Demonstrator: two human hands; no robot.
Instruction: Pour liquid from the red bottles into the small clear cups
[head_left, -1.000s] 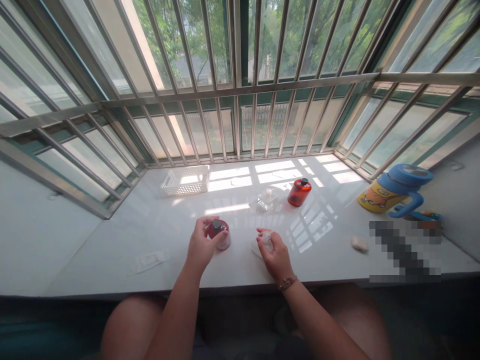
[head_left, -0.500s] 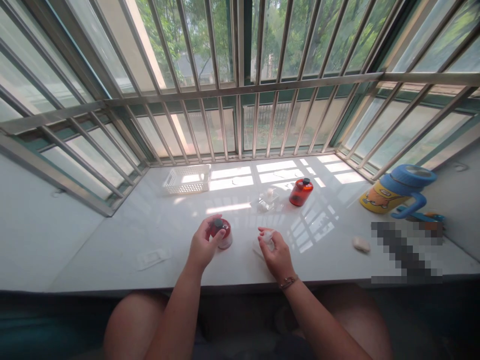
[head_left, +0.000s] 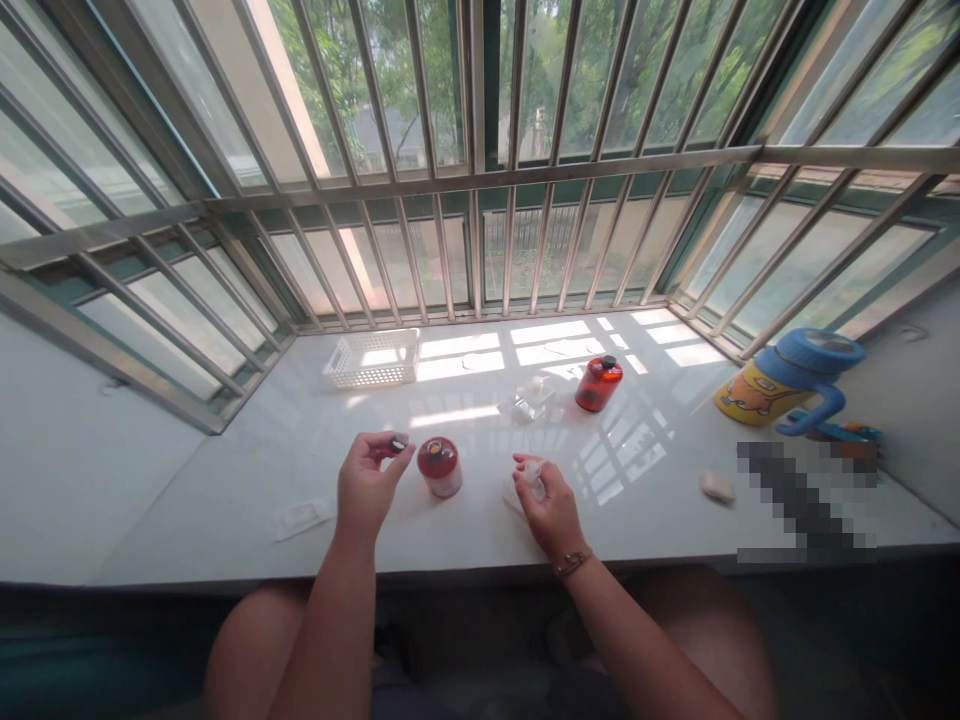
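My left hand (head_left: 369,485) is pinching a black bottle cap (head_left: 399,442) between thumb and fingers, left of a dark red bottle (head_left: 441,470). That bottle stands upright on the white counter with its neck uncovered. Right of it, my right hand (head_left: 549,505) is closed around a small whitish, partly see-through thing (head_left: 533,474), whose kind I cannot make out. Some pale, clear material lies on the counter beneath the right fingers. Farther back stands a second red bottle (head_left: 599,385), its black cap in place. Beside it lies clear packaging (head_left: 531,400) with something white in it.
A white perforated basket (head_left: 373,360) stands at the back left. Flat white packaging (head_left: 302,520) lies at the front left. To the right are a beige rounded object (head_left: 718,487), a blue and yellow mug (head_left: 776,380) and a blurred-out patch. Metal bars line the window behind.
The black cap has come off the near red bottle and moved left in my left hand. My right hand stays nearly in place with the whitish thing.
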